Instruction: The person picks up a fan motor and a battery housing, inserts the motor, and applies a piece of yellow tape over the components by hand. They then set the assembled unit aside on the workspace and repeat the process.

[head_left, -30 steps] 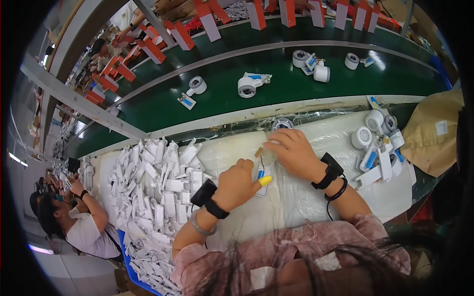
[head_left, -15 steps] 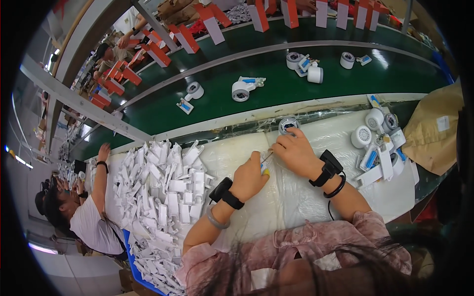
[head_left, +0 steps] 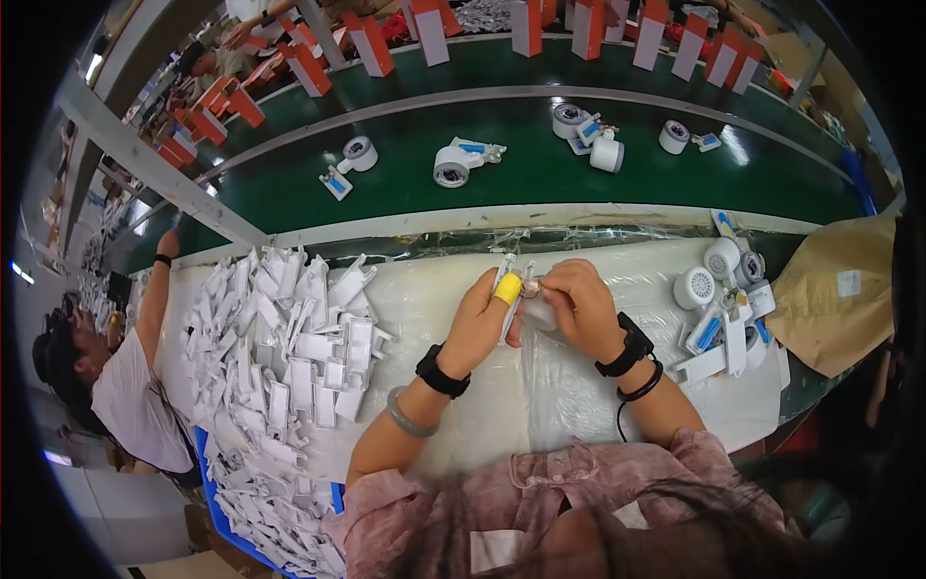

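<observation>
My left hand [head_left: 473,323] is closed around a narrow white plastic housing [head_left: 504,273], held upright above the covered bench. A yellow finger cot [head_left: 507,288] covers its thumb. Close beside it, my right hand [head_left: 585,311] has its thumb and fingers pinched at a white round part [head_left: 538,315], mostly hidden by the fingers. Small pieces between the two hands are too blurred to name. Left of my hands lies a big heap of white plastic housings [head_left: 299,338].
Several white round units with blue parts [head_left: 709,299] lie at the right, beside a brown paper bag [head_left: 837,289]. More units [head_left: 451,172] rest on the green conveyor [head_left: 405,193]. Orange-and-white boxes [head_left: 367,43] stand beyond. A blue bin [head_left: 224,521] and a co-worker [head_left: 135,376] are at the left.
My left hand has raised a white housing in front of me. My right hand has drawn back from the bench's far edge, bringing the white round part near. The view has shifted slightly.
</observation>
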A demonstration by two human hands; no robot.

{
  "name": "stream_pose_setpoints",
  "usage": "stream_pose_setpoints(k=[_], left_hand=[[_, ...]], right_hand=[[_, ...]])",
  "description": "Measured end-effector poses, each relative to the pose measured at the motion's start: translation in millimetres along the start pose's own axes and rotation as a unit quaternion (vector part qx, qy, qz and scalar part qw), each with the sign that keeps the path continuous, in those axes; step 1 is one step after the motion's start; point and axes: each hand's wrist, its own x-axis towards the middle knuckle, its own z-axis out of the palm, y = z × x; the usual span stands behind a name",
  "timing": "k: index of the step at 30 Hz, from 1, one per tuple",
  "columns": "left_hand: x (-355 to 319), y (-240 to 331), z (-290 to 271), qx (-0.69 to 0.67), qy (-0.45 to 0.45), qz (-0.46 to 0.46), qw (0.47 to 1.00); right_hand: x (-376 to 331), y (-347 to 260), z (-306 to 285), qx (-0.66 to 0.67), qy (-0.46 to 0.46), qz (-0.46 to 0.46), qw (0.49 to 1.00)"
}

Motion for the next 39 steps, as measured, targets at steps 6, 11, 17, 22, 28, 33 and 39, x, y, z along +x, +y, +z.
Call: stream_pose_setpoints(k=[6, 11, 17, 22, 28, 33, 39], left_hand=[[-6, 3, 2, -0.071, 0.015, -0.036, 0.997], [-11, 4, 10, -0.120, -0.003, 0.017, 0.993], [-16, 0, 15, -0.079, 0.010, 0.065, 0.995], [-17, -2, 11, -0.005, -0.002, 0.060, 0.998], [-20, -2, 10, 0.049, -0.009, 0.074, 0.996], [-21, -1, 11, 0.090, -0.003, 0.084, 0.992], [-21, -1, 15, 0.132, 0.027, 0.129, 0.983]], right_hand=[[4, -12, 0, 0.031, -0.023, 0.006, 0.999], [4, -16, -5, 0.015, -0.022, 0.017, 1.000], [4, -16, -6, 0.014, -0.020, -0.007, 1.000], [0, -14, -5, 0.027, -0.018, -0.011, 0.999], [0, -15, -6, 0.027, -0.022, -0.020, 0.999], [2, -15, -5, 0.024, -0.015, -0.023, 0.999], [1, -16, -5, 0.010, -0.010, -0.028, 1.000]])
